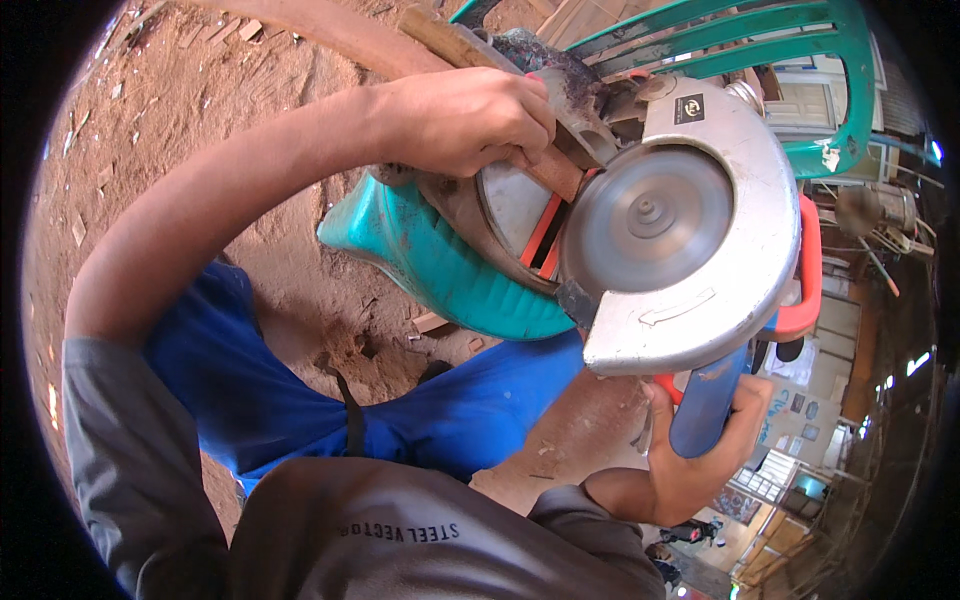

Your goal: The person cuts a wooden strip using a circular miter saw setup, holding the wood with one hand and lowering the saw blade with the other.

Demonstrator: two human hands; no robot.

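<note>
A miter saw with a silver blade guard stands on a green plastic chair. Its round blade is smeared, as if spinning. My right hand wraps round the saw's blue handle, close to a red trigger. Up at the saw's base, my left hand is closed on a strip of wood and keeps it by the fence. The strip's end reaches close to the blade's left edge, beside the red-edged slot. I cannot tell whether blade and wood touch.
The chair's slatted green back rises behind the saw. A wooden board sticks out past my left hand. Wood scraps lie on the dirt floor. My blue-trousered legs are close below the chair seat.
</note>
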